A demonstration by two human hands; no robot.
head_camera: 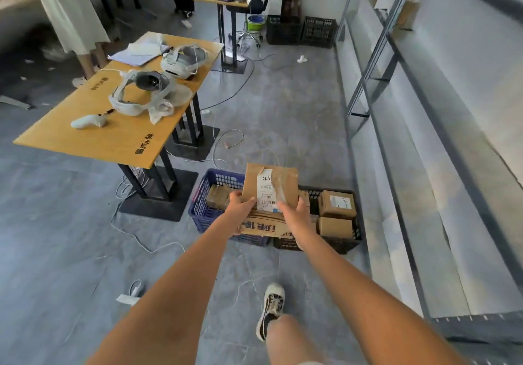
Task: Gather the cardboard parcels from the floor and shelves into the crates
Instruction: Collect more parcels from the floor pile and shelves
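Note:
A cardboard parcel [283, 182] with a white shipping label is held out in front of me by both hands, above the two crates. My left hand [240, 209] grips its lower left edge and my right hand [295, 217] grips its lower right edge. Under it lies a flattened printed cardboard piece [263, 227], which both hands also seem to carry. On the floor stands a blue crate [201, 206] with a brown parcel [218, 196] inside. Beside it on the right is a black crate [343, 247] holding two small boxes [336, 203] [335, 227].
A wooden table [85, 138] with headsets stands to the left, its black bases near the blue crate. White cables trail over the grey floor. A metal shelf rack [410, 143] runs along the right wall. Two more black crates [301, 30] sit at the back.

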